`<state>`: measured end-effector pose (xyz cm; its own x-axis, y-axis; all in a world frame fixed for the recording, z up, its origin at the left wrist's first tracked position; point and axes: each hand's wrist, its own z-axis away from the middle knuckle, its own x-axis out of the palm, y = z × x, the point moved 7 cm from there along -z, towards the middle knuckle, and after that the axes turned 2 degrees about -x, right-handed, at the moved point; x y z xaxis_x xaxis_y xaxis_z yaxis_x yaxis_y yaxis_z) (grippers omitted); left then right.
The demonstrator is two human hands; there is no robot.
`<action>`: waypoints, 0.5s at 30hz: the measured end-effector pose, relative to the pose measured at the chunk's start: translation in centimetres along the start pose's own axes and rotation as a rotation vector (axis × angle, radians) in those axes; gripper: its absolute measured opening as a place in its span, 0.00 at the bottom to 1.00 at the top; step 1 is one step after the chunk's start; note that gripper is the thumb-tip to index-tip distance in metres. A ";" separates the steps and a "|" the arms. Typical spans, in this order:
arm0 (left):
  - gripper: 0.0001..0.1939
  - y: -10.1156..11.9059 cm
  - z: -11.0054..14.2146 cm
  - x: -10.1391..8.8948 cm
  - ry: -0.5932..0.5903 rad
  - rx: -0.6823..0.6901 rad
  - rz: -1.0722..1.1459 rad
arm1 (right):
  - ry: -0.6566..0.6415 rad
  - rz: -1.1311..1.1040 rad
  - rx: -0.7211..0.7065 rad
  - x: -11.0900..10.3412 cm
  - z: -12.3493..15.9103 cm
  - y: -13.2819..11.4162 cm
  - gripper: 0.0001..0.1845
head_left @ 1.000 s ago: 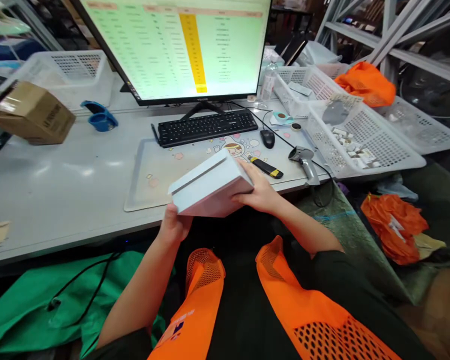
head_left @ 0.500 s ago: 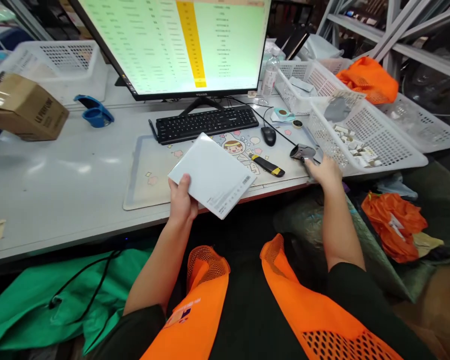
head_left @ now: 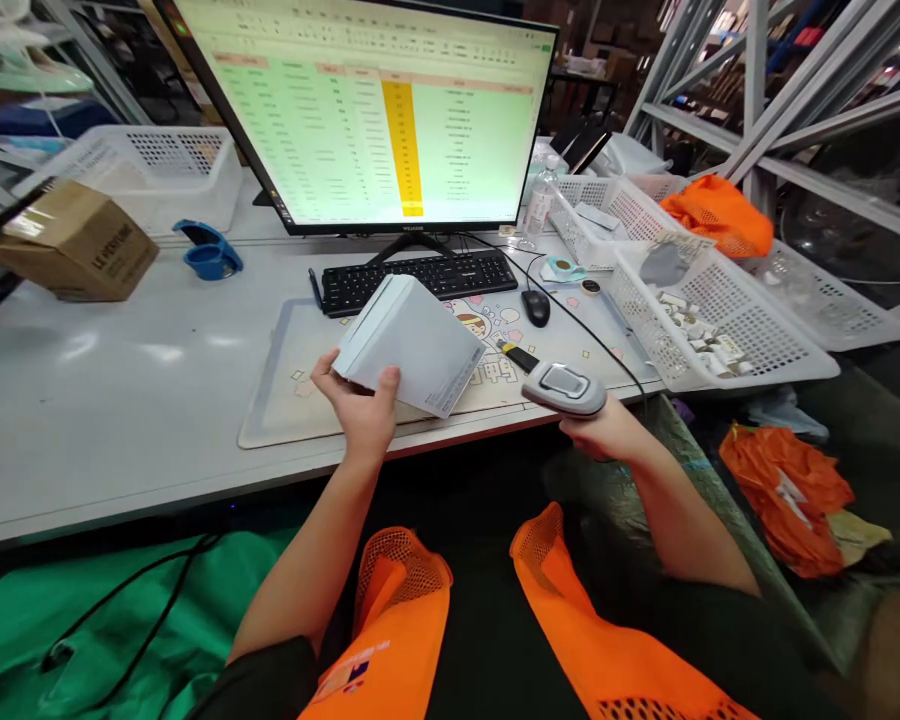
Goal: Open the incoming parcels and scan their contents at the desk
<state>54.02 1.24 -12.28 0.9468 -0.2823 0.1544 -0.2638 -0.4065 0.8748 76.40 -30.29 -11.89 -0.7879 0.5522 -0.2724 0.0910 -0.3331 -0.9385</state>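
A white box [head_left: 416,345] with small print near one edge is held tilted above the desk mat [head_left: 285,390]. My left hand [head_left: 364,405] grips its near left corner, thumb on the printed face and fingers underneath. In my right hand [head_left: 604,430] is a grey barcode scanner [head_left: 566,388], its head pointing left toward the box. A black cable runs back from the scanner across the desk. Just behind the scanner head lies a black and yellow utility knife [head_left: 517,354], partly hidden by it.
A monitor [head_left: 390,130] showing a spreadsheet stands behind a keyboard [head_left: 457,272] and mouse [head_left: 535,308]. White baskets [head_left: 787,350] line the right side, one with several small items. At left are a brown carton [head_left: 75,245] and a blue tape dispenser [head_left: 211,258].
My right hand has lifted the barcode scanner off the desk's right side and brought it left, near the box. My left hand has tilted the box, so its side face shows.
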 end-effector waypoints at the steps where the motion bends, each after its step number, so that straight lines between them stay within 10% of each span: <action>1: 0.50 0.1 0.1 0.1 -0.006 0.012 -0.010 | -0.035 0.026 -0.003 0.6 0.1 -0.3 0.21; 4: 0.50 -0.5 0.4 -1.0 0.020 -0.050 -0.019 | 0.013 0.070 -0.017 -1.1 -1.4 -0.2 0.20; 11: 0.40 -3.4 3.6 -3.4 0.103 -0.523 0.335 | 0.435 0.286 0.091 -12.7 -9.9 2.7 0.16; 15: 0.41 -3.5 6.1 -2.0 -0.012 -0.680 0.355 | 0.645 0.486 -0.057 -11.3 -8.7 1.6 0.20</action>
<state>51.91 -2.05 -18.45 0.8236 -0.3067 0.4770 -0.3765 0.3334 0.8644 90.69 -30.43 -12.17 -0.1481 0.6937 -0.7049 0.3772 -0.6193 -0.6886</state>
